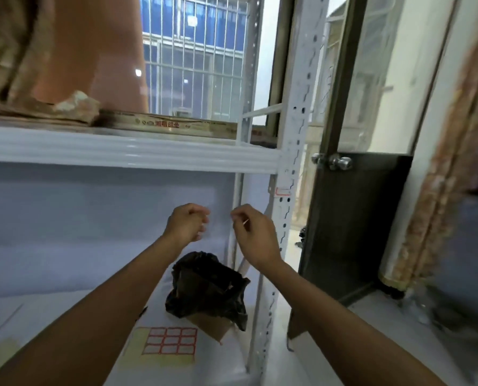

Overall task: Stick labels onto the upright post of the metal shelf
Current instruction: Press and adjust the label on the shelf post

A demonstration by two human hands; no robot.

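Note:
The white perforated upright post [296,129] of the metal shelf rises at centre right. A red-bordered label [283,191] is stuck on it just under the upper shelf beam. A yellow backing sheet with several red-bordered labels [171,341] lies on the lower shelf. My right hand [256,232] is raised just left of the post, fingertips pinched on a small label with a red edge. My left hand [186,222] hovers beside it, fingers loosely curled, holding nothing I can see.
A crumpled black plastic bag over a cardboard box [207,291] sits on the lower shelf below my hands. The upper shelf beam [126,149] carries flat cardboard and cloth. A dark door with a round knob [341,162] stands right of the post, with a barred window behind.

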